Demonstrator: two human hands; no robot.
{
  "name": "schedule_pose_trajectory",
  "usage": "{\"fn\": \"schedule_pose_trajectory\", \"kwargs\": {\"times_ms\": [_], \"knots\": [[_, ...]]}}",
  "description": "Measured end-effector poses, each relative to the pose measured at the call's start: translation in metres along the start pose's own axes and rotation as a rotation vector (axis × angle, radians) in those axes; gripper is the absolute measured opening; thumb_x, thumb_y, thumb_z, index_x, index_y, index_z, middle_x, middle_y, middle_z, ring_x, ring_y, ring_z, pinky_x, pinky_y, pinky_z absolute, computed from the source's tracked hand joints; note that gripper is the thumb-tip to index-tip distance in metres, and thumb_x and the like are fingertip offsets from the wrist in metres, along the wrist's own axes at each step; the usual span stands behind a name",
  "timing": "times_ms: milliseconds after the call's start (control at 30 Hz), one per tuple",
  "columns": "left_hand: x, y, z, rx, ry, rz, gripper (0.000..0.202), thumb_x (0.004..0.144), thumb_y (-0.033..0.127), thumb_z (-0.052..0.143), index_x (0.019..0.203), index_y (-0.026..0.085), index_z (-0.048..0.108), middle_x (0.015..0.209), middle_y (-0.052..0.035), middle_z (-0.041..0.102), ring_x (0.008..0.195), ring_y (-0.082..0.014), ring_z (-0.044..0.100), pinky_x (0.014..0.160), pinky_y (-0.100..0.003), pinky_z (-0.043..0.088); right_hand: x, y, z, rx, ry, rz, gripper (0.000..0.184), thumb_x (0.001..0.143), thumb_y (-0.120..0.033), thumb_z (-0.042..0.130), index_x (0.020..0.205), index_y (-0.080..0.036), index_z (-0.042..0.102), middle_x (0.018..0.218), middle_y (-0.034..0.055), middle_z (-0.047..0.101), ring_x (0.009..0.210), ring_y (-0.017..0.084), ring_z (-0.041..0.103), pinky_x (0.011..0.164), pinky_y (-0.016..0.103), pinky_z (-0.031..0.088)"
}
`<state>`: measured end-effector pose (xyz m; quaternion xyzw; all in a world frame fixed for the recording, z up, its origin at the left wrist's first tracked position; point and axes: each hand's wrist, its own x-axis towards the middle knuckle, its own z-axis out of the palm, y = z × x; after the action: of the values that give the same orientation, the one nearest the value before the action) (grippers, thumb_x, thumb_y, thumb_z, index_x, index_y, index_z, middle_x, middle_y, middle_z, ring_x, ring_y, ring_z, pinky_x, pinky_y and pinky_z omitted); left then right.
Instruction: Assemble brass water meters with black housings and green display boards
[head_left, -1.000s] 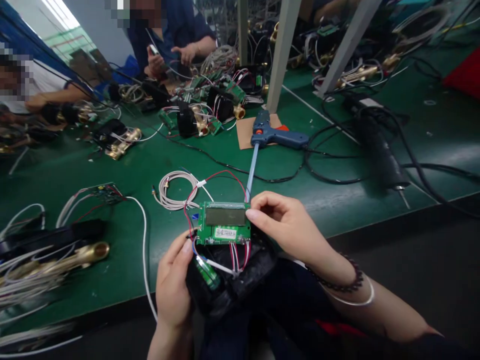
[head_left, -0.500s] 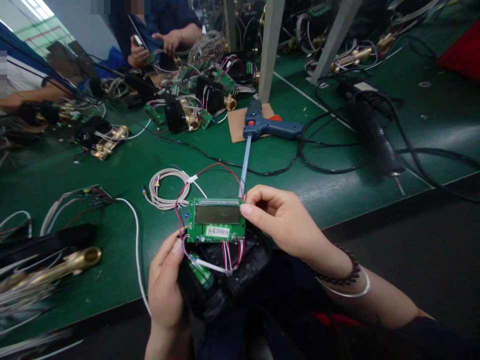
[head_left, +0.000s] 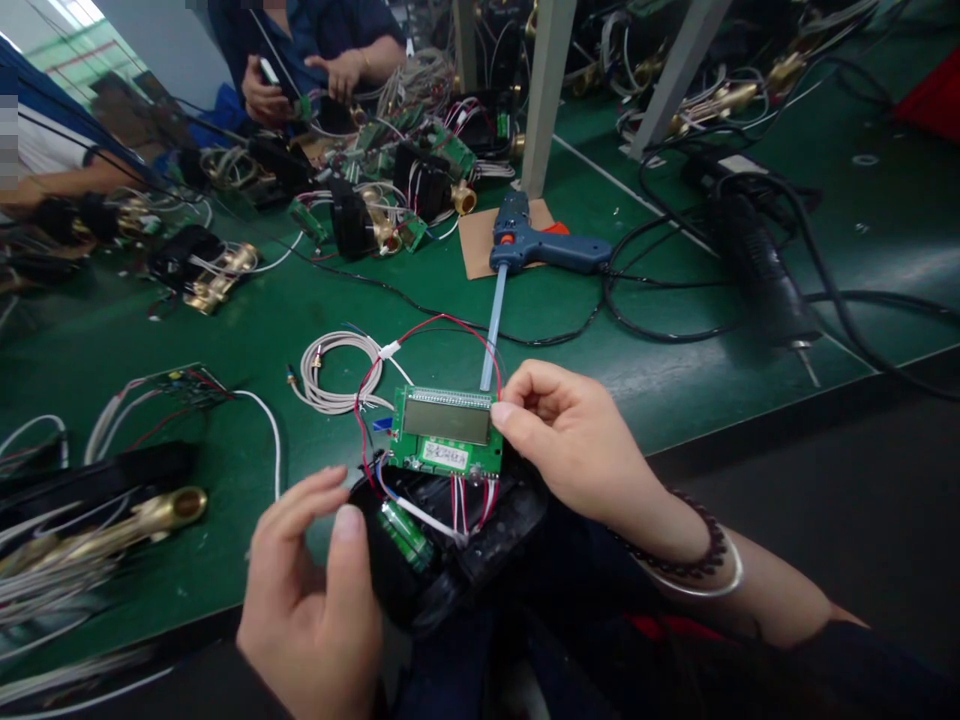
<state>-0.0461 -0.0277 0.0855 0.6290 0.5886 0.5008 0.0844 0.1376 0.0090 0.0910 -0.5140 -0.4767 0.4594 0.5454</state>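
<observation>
Between thumb and fingers, my right hand (head_left: 574,440) pinches the right edge of a green circuit board (head_left: 448,455) with a grey LCD screen. The board is tilted above a black plastic housing (head_left: 442,590), joined to it by red and white wires. Inside the housing lies a green battery (head_left: 405,535). My left hand (head_left: 315,590) is at the left of the housing with thumb and fingers apart, holding nothing. A coiled grey cable (head_left: 337,375) lies on the bench just behind the board.
A blue glue gun (head_left: 551,247) with its glue stick rests on cardboard (head_left: 476,245). A black soldering-type tool (head_left: 772,270) lies right among cords. Brass meter parts (head_left: 172,510) stand left. Across the green bench (head_left: 247,350), a co-worker's hands (head_left: 341,75) hold parts.
My left hand has let go of the housing's left side, moved left and opened. The circuit board has shifted slightly right and tilted, still in my right hand.
</observation>
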Motion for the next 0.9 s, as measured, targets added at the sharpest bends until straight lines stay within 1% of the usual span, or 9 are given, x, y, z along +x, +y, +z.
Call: {"fn": "schedule_pose_trajectory", "kwargs": {"times_ms": [33, 100, 167, 267, 467, 600, 733, 833, 900], "knots": [[-0.002, 0.003, -0.003, 0.029, -0.026, 0.128, 0.008, 0.079, 0.016, 0.06, 0.085, 0.02, 0.064, 0.09, -0.0001, 0.065, 0.09, -0.014, 0.061, 0.093, -0.031, 0.045, 0.0, -0.001, 0.001, -0.009, 0.011, 0.0, 0.014, 0.068, -0.025, 0.051, 0.056, -0.021, 0.043, 0.049, -0.0063, 0.042, 0.043, 0.007, 0.038, 0.041, 0.02, 0.029], [-0.007, 0.009, -0.008, 0.09, -0.18, 0.323, 0.008, 0.078, 0.013, 0.059, 0.082, 0.02, 0.062, 0.086, -0.0003, 0.063, 0.088, -0.0143, 0.06, 0.098, -0.035, 0.041, -0.001, -0.001, 0.001, -0.021, 0.026, 0.005, 0.015, 0.068, -0.025, 0.051, 0.056, -0.02, 0.044, 0.048, -0.0065, 0.042, 0.042, 0.007, 0.038, 0.04, 0.019, 0.028], [-0.01, 0.013, -0.009, 0.169, -0.333, 0.413, 0.008, 0.079, 0.013, 0.059, 0.083, 0.02, 0.062, 0.087, -0.0015, 0.063, 0.089, -0.0158, 0.059, 0.103, -0.039, 0.036, -0.001, -0.002, 0.001, -0.015, 0.03, 0.016, 0.015, 0.068, -0.024, 0.051, 0.056, -0.02, 0.044, 0.047, -0.0069, 0.041, 0.041, 0.006, 0.036, 0.039, 0.019, 0.027], [-0.012, 0.015, -0.006, 0.254, -0.418, 0.444, 0.006, 0.08, 0.016, 0.06, 0.083, 0.021, 0.061, 0.087, -0.0027, 0.064, 0.09, -0.0183, 0.058, 0.107, -0.044, 0.029, -0.001, -0.001, 0.001, 0.029, 0.011, 0.028, 0.016, 0.068, -0.023, 0.052, 0.055, -0.021, 0.043, 0.045, -0.0077, 0.04, 0.04, 0.006, 0.033, 0.038, 0.019, 0.025], [-0.012, 0.012, 0.0, 0.262, -0.444, 0.452, 0.013, 0.081, 0.015, 0.058, 0.09, 0.023, 0.061, 0.088, -0.0015, 0.066, 0.095, -0.02, 0.057, 0.109, -0.046, 0.022, -0.002, 0.004, 0.004, 0.188, 0.001, -0.019, 0.016, 0.071, -0.021, 0.054, 0.058, -0.02, 0.045, 0.047, -0.0088, 0.038, 0.04, 0.005, 0.031, 0.039, 0.018, 0.028], [-0.013, 0.014, 0.0, 0.24, -0.437, 0.433, 0.014, 0.08, 0.013, 0.058, 0.088, 0.024, 0.061, 0.084, 0.001, 0.067, 0.094, -0.019, 0.057, 0.111, -0.046, 0.018, -0.004, 0.005, 0.005, 0.189, 0.029, -0.092, 0.016, 0.072, -0.02, 0.055, 0.058, -0.02, 0.045, 0.05, -0.0071, 0.043, 0.043, 0.006, 0.037, 0.04, 0.018, 0.031], [-0.014, 0.013, 0.002, 0.227, -0.408, 0.415, 0.01, 0.082, 0.015, 0.058, 0.084, 0.024, 0.059, 0.081, 0.0014, 0.066, 0.088, -0.0188, 0.058, 0.111, -0.047, 0.017, -0.008, 0.001, 0.005, 0.118, 0.072, -0.3, 0.016, 0.075, -0.017, 0.056, 0.062, -0.02, 0.048, 0.059, -0.0045, 0.051, 0.05, 0.008, 0.046, 0.046, 0.019, 0.037], [-0.016, 0.009, 0.004, 0.267, -0.392, 0.45, 0.006, 0.083, 0.023, 0.06, 0.088, 0.023, 0.057, 0.086, -0.0013, 0.067, 0.088, -0.0212, 0.059, 0.11, -0.049, 0.017, -0.011, -0.006, 0.008, 0.05, 0.04, -0.499, 0.016, 0.077, -0.011, 0.056, 0.066, -0.02, 0.049, 0.067, -0.0036, 0.055, 0.056, 0.009, 0.049, 0.051, 0.02, 0.04], [-0.016, 0.005, 0.006, 0.315, -0.385, 0.488, 0.015, 0.083, 0.03, 0.061, 0.094, 0.022, 0.057, 0.09, -0.0036, 0.068, 0.091, -0.0238, 0.06, 0.109, -0.051, 0.019, -0.011, -0.01, 0.011, 0.027, 0.017, -0.581, 0.016, 0.077, -0.009, 0.055, 0.067, -0.02, 0.049, 0.068, -0.004, 0.056, 0.058, 0.008, 0.051, 0.053, 0.02, 0.041]]}}
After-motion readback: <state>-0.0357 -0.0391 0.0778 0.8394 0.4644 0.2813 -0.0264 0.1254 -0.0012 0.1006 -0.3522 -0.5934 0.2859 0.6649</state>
